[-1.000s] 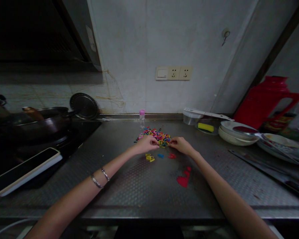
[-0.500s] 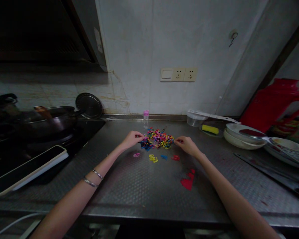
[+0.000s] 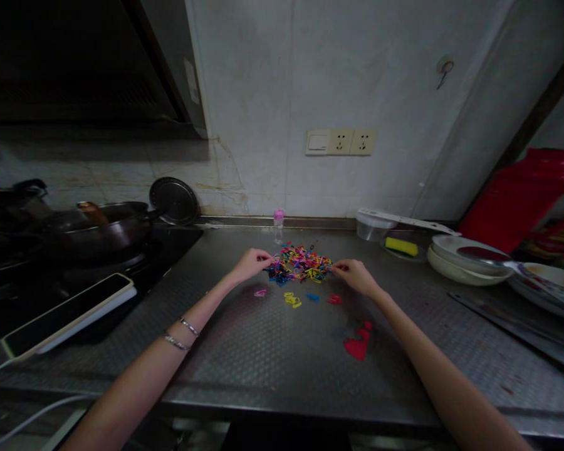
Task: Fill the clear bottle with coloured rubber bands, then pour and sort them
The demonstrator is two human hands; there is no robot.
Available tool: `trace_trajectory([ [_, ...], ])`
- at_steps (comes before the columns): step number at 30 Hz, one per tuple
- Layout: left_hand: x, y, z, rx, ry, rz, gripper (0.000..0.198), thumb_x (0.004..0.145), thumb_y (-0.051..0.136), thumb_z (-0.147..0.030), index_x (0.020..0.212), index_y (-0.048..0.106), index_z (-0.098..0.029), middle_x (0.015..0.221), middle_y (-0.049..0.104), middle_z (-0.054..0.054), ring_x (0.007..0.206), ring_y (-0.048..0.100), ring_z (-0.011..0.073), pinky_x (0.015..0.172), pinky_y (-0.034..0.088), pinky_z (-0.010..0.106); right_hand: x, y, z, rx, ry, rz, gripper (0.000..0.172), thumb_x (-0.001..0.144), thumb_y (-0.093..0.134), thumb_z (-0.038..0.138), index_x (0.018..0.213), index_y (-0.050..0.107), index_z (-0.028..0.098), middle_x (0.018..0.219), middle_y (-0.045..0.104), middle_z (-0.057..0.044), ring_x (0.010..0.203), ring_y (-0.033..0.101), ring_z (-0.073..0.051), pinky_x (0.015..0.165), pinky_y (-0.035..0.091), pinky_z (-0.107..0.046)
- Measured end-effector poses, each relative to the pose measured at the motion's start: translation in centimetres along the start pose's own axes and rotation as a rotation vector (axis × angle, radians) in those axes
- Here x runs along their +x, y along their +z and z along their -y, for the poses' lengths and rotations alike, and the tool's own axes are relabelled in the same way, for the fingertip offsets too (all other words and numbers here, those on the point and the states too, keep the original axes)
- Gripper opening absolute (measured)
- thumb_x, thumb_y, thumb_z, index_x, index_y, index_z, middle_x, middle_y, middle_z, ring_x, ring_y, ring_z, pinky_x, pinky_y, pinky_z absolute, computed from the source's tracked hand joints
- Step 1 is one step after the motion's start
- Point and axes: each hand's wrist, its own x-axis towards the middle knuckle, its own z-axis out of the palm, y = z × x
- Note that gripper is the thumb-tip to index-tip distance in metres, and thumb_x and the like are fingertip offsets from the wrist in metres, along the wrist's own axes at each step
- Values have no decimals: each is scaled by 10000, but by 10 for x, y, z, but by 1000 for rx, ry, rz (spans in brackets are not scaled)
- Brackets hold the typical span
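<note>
A loose heap of small multicoloured bands (image 3: pixel 301 262) lies on the metal counter (image 3: pixel 263 363). My left hand (image 3: pixel 251 264) touches the heap's left edge, thumb and fingertips pinched together. At the right edge my right hand (image 3: pixel 355 275) is pinched too. Whatever lies between either set of fingertips is too small to make out. In front of the heap lie separate little groups: pink (image 3: pixel 260 293), yellow (image 3: pixel 292 300), blue (image 3: pixel 313 297) and red (image 3: pixel 334 299). Nearer me is a flat red piece (image 3: pixel 357 346).
Behind the heap stands a small pink-capped bottle (image 3: pixel 279 219). To the right are a clear tub (image 3: pixel 371 228), a yellow sponge (image 3: pixel 402 246), stacked bowls (image 3: pixel 460 269) and a red jug (image 3: pixel 512 194). On the left are a pan (image 3: pixel 103 232) and a phone (image 3: pixel 70 313).
The whole view has shifted slightly, so things appear a little further right. Both hands remain pinched at the heap's two edges.
</note>
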Motion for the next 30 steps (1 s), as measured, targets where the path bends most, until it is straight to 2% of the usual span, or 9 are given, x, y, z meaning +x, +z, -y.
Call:
trace_trajectory([
  [15, 1, -3, 6, -24, 8, -10, 275, 737, 540, -332, 802, 697, -115, 762, 683, 57, 667, 576, 132, 655, 429, 233, -2, 1, 14, 124, -71, -48, 214, 720, 527, 327, 733, 668, 167, 698, 673, -36, 661, 598, -166, 609, 437, -242],
  [23, 2, -5, 9, -18, 24, -15, 261, 741, 531, -303, 807, 694, -110, 759, 683, 55, 658, 567, 128, 635, 412, 229, 1, 8, 6, 220, -70, -61, 148, 683, 556, 296, 747, 564, 163, 660, 612, -16, 616, 555, -131, 594, 437, -236],
  [30, 0, -7, 5, 19, 7, -17, 254, 735, 534, -298, 799, 695, -114, 739, 681, 47, 628, 546, 122, 602, 392, 225, 2, 8, 5, 276, -72, -71, 145, 667, 566, 255, 782, 538, 170, 677, 613, -13, 632, 566, -128, 616, 456, -249],
])
